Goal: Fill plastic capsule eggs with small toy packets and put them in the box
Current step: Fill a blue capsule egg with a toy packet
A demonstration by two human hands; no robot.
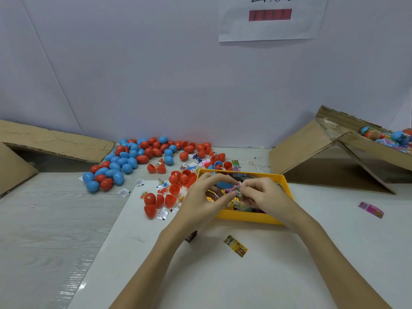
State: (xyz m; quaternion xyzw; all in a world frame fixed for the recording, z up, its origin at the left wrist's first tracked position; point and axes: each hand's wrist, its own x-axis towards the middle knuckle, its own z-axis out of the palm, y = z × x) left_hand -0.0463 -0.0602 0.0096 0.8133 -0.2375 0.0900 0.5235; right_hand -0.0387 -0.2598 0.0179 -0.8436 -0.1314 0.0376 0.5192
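Over the yellow tray point(252, 219), the left hand point(201, 197) grips a blue capsule half point(224, 185) steady while the right hand point(259, 194) pinches a toy packet point(238, 188), probably folding it to fit.

Both my bare forearms reach forward from the bottom of the view and angle in toward each other, so my hands meet in the middle. My left hand point(201, 192) sits palm turned inward, its fingers point(219, 176) curled over the top and the thumb stretched out underneath, pinching a small packet point(238, 188) at its tip. My right hand point(262, 194) faces it, knuckles up, fingers bent in tight with the fingertips pressed onto the same packet from the other side. The fingertips of both hands nearly touch.
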